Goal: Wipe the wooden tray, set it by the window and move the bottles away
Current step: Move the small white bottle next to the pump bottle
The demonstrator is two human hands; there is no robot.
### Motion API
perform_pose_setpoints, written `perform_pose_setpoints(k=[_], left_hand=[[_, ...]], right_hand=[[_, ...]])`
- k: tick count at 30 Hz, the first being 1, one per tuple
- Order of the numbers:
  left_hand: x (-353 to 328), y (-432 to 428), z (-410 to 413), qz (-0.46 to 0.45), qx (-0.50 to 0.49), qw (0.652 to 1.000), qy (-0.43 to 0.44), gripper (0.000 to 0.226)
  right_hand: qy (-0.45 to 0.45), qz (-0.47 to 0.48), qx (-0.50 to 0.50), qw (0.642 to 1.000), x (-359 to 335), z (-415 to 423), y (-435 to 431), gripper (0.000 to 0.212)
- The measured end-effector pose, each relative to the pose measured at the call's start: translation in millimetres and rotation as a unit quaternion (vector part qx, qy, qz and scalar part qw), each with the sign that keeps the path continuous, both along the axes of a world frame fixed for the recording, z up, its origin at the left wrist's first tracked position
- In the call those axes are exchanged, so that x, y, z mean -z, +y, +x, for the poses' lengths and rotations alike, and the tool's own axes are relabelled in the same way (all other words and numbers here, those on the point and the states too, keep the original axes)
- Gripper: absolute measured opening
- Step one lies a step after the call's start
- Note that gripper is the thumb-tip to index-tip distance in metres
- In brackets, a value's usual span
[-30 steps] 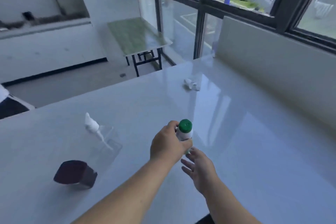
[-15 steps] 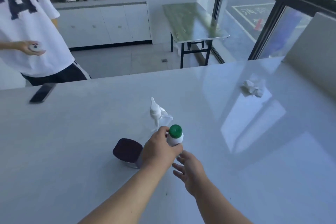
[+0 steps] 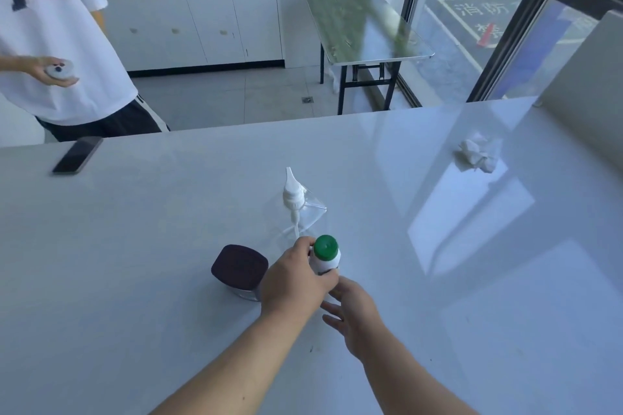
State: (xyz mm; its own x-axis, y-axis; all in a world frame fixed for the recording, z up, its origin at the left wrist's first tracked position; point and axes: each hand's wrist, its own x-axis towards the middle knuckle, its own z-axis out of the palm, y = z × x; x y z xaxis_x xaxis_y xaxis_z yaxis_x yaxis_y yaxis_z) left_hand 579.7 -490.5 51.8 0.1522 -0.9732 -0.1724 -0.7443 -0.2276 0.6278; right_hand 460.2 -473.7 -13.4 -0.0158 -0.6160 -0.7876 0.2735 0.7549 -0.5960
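Observation:
My left hand (image 3: 294,281) grips a white bottle with a green cap (image 3: 325,253), upright near the middle of the white table (image 3: 135,263). My right hand (image 3: 354,312) hovers just below it, fingers spread and holding nothing. A clear pump bottle with a white pump head (image 3: 294,200) stands right behind the green-capped bottle. A jar with a dark purple lid (image 3: 239,269) sits to the left of my left hand. A crumpled white tissue (image 3: 477,156) lies at the far right. No wooden tray is in view.
A black phone (image 3: 77,155) lies at the table's far left edge. A person in a white T-shirt (image 3: 57,44) stands beyond it, holding a small object. A green folding table (image 3: 364,23) stands by the window (image 3: 472,20). A pale board (image 3: 586,71) leans at the right.
The view has swung left, bringing the person and phone into sight. My left hand has carried the green-capped bottle close to the pump bottle and the purple-lidded jar.

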Motion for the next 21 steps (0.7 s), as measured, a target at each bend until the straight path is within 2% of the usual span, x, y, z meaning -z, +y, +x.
perform_pose_setpoints(k=[15, 21], left_hand=[[9.3, 6.5, -9.2, 0.006, 0.008, 1.000, -0.004, 0.055], [16.1, 10.0, -4.4, 0.004, 0.003, 1.000, -0.017, 0.079]], right_hand=[[0.017, 0.007, -0.014, 1.000, -5.6, -8.5, 9.9, 0.019], [0.034, -0.009, -0.023, 0.999, -12.3, -18.7, 17.0, 0.015]])
